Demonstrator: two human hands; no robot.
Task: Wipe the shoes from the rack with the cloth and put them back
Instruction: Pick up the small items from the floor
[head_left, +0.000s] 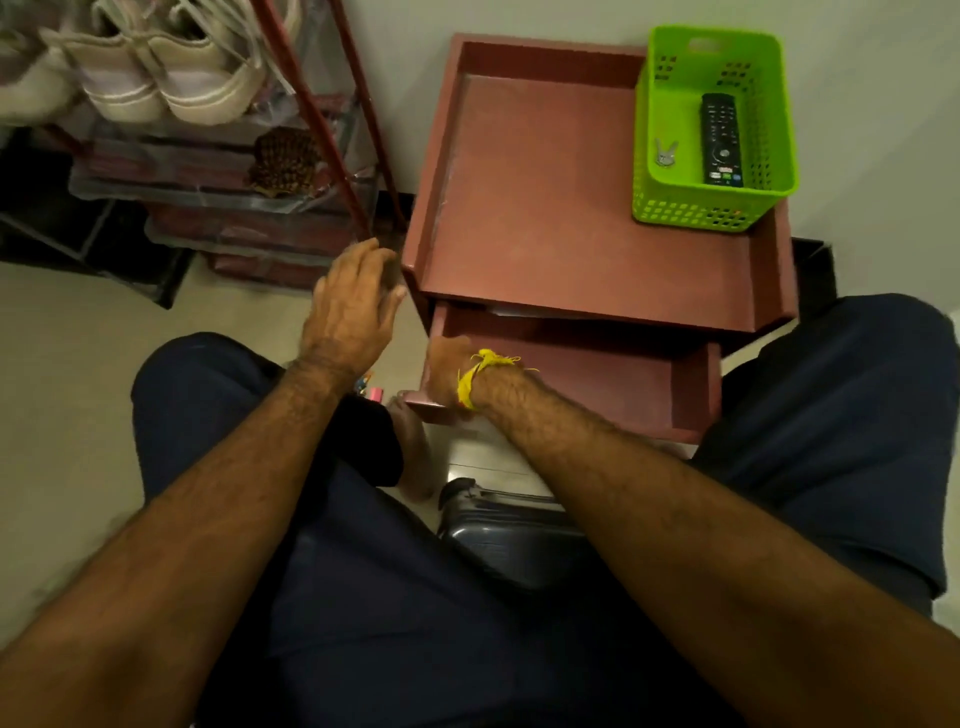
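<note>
The shoe rack (311, 104) with red poles stands at the upper left. A pair of beige sneakers (156, 78) rests on its top shelf, and a brown woven shoe (283, 163) sits on a lower shelf. My left hand (353, 306) hovers with fingers spread between the rack and a reddish-brown side table (545, 182), holding nothing. My right hand (449, 374), with a yellow thread at the wrist, grips the front left corner of the table's pulled-out drawer (691, 384). No cloth is visible.
A green plastic basket (670, 176) holding a black remote (719, 137) and a small metal piece sits on the table's far right corner. A grey suitcase (509, 530) lies below between my knees. A black item (371, 441) lies on the floor by my left knee.
</note>
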